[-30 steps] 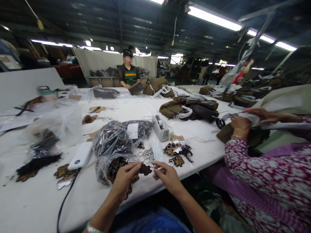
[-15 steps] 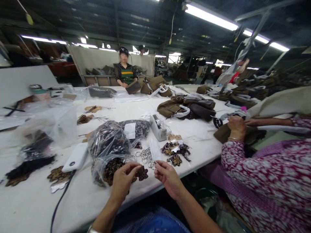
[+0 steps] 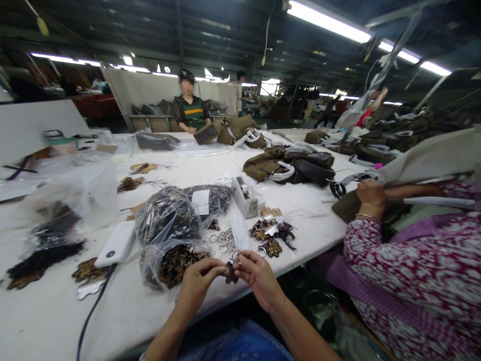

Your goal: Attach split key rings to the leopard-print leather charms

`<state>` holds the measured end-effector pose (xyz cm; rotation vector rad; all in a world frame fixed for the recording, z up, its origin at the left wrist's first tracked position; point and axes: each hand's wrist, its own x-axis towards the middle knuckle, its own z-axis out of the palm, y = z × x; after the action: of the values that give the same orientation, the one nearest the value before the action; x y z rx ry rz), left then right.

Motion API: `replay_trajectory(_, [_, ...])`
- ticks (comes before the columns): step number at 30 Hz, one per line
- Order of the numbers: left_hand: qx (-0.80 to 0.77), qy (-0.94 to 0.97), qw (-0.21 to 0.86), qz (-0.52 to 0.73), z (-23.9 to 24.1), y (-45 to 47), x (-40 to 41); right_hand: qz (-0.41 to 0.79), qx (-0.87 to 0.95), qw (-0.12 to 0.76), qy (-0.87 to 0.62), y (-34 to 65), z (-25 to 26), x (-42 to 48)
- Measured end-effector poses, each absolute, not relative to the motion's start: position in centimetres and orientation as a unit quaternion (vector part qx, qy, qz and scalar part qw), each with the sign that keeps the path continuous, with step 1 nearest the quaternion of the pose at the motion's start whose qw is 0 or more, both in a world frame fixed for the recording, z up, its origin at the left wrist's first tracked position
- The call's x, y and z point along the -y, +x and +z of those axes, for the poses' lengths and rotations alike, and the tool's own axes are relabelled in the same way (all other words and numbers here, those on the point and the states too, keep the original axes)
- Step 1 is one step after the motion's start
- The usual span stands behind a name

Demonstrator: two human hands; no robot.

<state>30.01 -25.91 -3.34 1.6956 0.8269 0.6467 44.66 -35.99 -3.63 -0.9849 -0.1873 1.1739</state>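
Note:
Between my hands is a small dark leopard-print charm [image 3: 230, 273], pinched at its left side by my left hand [image 3: 200, 281]. My right hand [image 3: 257, 276] is closed at the charm's right side, with a metal key ring [image 3: 233, 254] at its fingertips. Several loose key rings [image 3: 224, 239] lie on the table just beyond. Left of them, an open clear plastic bag [image 3: 165, 220] holds many leopard-print pieces [image 3: 179, 263]. More leopard-print charms [image 3: 272, 247] with a ring beside them lie to the right of my right hand.
A tape dispenser [image 3: 245, 196] stands behind the rings. A white power bank [image 3: 115, 244] with a black cable lies left. Olive bags [image 3: 287, 165] sit farther back. At right, a co-worker's hand [image 3: 371, 196] works on a bag; another person [image 3: 191, 108] is across the table.
My hands have come together. The charm in my left hand has moved right to meet the ring and fingers of my right hand.

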Motion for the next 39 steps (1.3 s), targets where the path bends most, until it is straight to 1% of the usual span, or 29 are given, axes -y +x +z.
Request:
replay_trajectory(2, [-0.340,0.710,0.563,0.251,-2.9,30.0,26.3,0.524,0.098,0.713,-0.455,44.6,-3.8,36.0])
replay_trajectory(5, [-0.335,0.717,0.559,0.247,-2.5,30.0,26.6,0.511,0.118,0.711,-0.468,44.5,-4.1,35.9])
replay_trajectory(13, [-0.353,0.746,0.477,0.302,-3.2,30.3,26.4,0.505,0.111,0.721,-0.461,43.9,-4.2,35.7])
replay_trajectory(17, [-0.349,0.726,0.513,0.298,-3.8,30.4,26.9,0.500,0.112,0.728,-0.455,43.4,-4.3,35.7])
replay_trajectory(20, [-0.357,0.704,0.541,0.289,-3.9,30.5,27.0,0.474,0.141,0.724,-0.482,43.2,-4.4,35.8])
replay_trajectory(22, [-0.353,0.707,0.541,0.287,-3.8,30.5,27.0,0.438,0.205,0.700,-0.525,43.2,-4.3,36.0])
replay_trajectory(24, [-0.341,0.720,0.533,0.286,-3.6,30.4,26.8,0.371,0.308,0.655,-0.582,43.3,-4.1,36.3])
replay_trajectory(27, [-0.330,0.748,0.498,0.289,-3.4,30.2,26.8,0.242,0.459,0.569,-0.639,43.6,-3.7,36.8])
replay_trajectory(29, [-0.328,0.767,0.467,0.293,-3.4,30.1,26.8,0.195,0.500,0.536,-0.652,43.8,-3.4,37.0])
replay_trajectory(31, [-0.326,0.784,0.435,0.301,-3.5,29.9,26.9,0.199,0.487,0.535,-0.661,43.9,-3.3,37.0])
replay_trajectory(36, [-0.307,0.818,0.340,0.348,-3.5,29.5,27.2,0.308,0.368,0.585,-0.654,43.9,-3.4,36.5])
replay_trajectory(39, [-0.277,0.833,0.316,0.359,-3.1,29.4,27.6,0.357,0.327,0.600,-0.638,43.9,-3.4,36.2])
